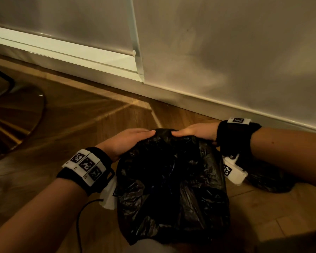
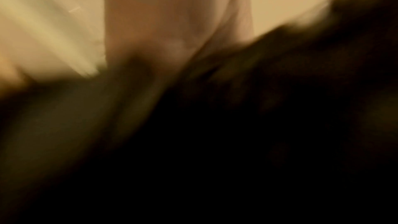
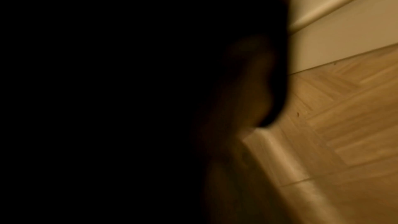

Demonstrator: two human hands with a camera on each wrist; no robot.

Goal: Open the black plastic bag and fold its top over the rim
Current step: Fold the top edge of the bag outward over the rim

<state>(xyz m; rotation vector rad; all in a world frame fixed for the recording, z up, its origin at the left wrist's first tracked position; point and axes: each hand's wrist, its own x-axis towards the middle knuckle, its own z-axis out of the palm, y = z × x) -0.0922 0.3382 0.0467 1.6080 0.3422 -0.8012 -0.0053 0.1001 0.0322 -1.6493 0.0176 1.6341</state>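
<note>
The crumpled black plastic bag (image 1: 171, 181) stands on the wooden floor in the middle of the head view, its mouth facing up. My left hand (image 1: 130, 140) lies over the far left of its top edge, and my right hand (image 1: 195, 133) over the far right. The fingertips of both hands nearly meet at the far side, with a fold of bag between them. Both thumbs are hidden behind the plastic, so each hand seems to hold the edge. The left wrist view is blurred: skin and dark plastic (image 2: 258, 125). The right wrist view is mostly black.
The wall and white skirting board (image 1: 226, 106) run close behind the bag. More black plastic (image 1: 270, 181) lies under my right forearm. A round glassy base (image 1: 26, 115) sits at the left. Something white (image 1: 109, 196) shows beside the bag, and a dark cable (image 1: 78, 221) trails below it.
</note>
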